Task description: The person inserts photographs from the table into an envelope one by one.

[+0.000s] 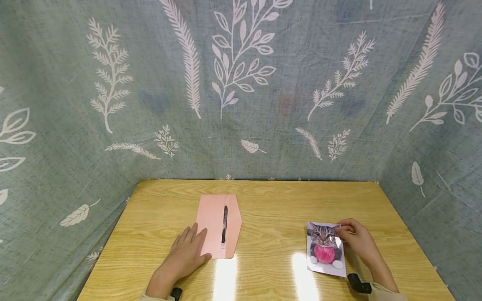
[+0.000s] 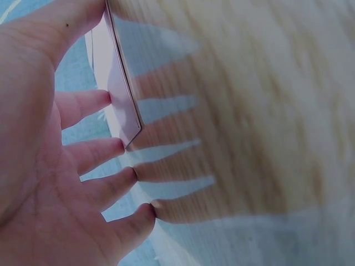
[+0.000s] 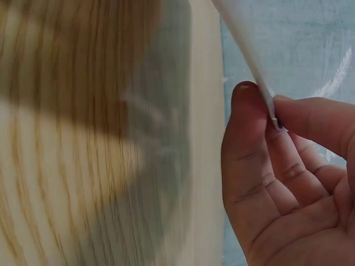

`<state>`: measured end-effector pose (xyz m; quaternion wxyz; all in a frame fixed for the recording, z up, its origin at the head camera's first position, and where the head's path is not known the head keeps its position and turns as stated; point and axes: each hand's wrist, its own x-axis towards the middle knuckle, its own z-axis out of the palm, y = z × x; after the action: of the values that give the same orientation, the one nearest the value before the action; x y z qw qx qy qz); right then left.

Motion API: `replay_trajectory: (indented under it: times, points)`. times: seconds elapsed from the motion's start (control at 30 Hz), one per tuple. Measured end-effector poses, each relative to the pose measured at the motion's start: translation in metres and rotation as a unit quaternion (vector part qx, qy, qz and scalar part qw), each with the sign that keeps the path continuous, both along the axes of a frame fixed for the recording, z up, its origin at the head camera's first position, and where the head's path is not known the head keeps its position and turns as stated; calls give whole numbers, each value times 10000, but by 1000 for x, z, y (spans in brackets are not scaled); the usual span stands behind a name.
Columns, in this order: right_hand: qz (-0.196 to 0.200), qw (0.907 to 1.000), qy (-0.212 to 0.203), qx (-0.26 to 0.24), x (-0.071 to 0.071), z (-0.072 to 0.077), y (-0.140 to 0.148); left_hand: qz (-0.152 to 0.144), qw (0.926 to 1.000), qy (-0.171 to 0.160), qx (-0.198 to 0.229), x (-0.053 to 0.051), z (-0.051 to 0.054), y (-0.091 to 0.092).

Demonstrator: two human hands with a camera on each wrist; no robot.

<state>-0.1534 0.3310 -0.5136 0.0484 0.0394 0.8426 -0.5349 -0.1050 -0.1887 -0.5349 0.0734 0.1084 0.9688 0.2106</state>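
Note:
A pink envelope [image 1: 211,217] lies on the wooden table, its pointed flap towards the right. A narrow dark printed strip [image 1: 224,225] shows along the slot beside the flap. With fingers spread, my left hand [image 1: 184,253] rests on the envelope's lower left edge; the left wrist view shows the fingertips at the envelope [image 2: 119,83] and the tabletop. Between thumb and forefinger, my right hand [image 1: 357,240] pinches the upper right corner of a cat picture card [image 1: 325,251]. In the right wrist view the card [image 3: 249,52] appears edge-on, raised above the table.
The wooden table [image 1: 271,217] spans the space before me, with two bright light reflections near its front. A grey-green curtain with white leaf prints [image 1: 263,104] hangs behind and at both sides. Black wrist devices [image 1: 357,284] sit by my sleeves.

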Motion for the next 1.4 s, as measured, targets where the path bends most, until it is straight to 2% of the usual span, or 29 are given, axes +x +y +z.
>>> replay_trajectory:
  times: [0.3,0.7,1.13,1.4]
  points:
    - [-288,9984,84,-487,-4,-3,-17,9,10000,-37,-12,0,2,0]
    - [-285,9944,455,-907,-14,-6,-51,0,10000,-20,-4,0,0,0]
    - [-261,9905,235,-1331,-25,-3,-86,53,10000,-26,-11,1,-2,0]
    - [-79,9914,173,-1296,-33,-3,-109,27,10000,-34,-12,1,-1,0]
